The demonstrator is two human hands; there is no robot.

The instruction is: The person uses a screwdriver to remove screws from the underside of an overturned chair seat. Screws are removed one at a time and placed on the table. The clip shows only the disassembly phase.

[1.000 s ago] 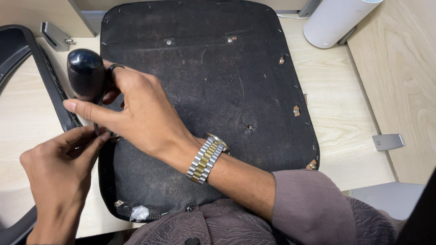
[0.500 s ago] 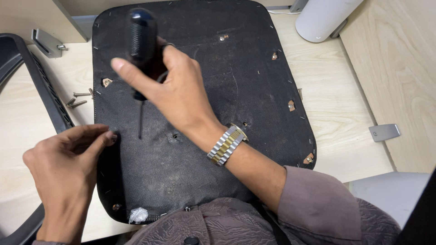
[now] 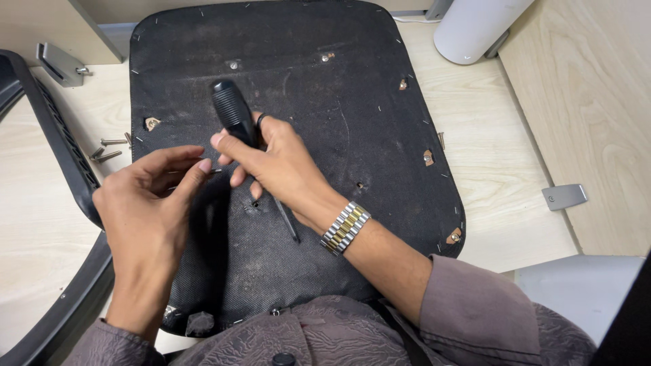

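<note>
A black fabric-covered seat base [image 3: 339, 88] lies upside down on a light wooden desk [image 3: 502, 156]. My right hand [image 3: 281, 166] is closed around a screwdriver with a black ribbed handle [image 3: 232, 110]; its thin shaft [image 3: 287, 220] slants down toward me over the seat. A metal watch [image 3: 346, 227] sits on that wrist. My left hand [image 3: 152, 200] pinches a small screw [image 3: 214, 171] at its fingertips, right against the fingers of my right hand. A screw hole [image 3: 255, 202] shows just below them.
Loose screws [image 3: 108, 149] lie on the desk left of the seat, beside a black curved chair part [image 3: 68, 152]. A metal bracket [image 3: 60, 63] is at top left, a white cylinder [image 3: 475, 27] at top right, and a grey metal plate [image 3: 563, 196] at right.
My right hand came down and turned the screwdriver so its shaft points toward me. My left hand moved up and right to meet it over the middle of the seat.
</note>
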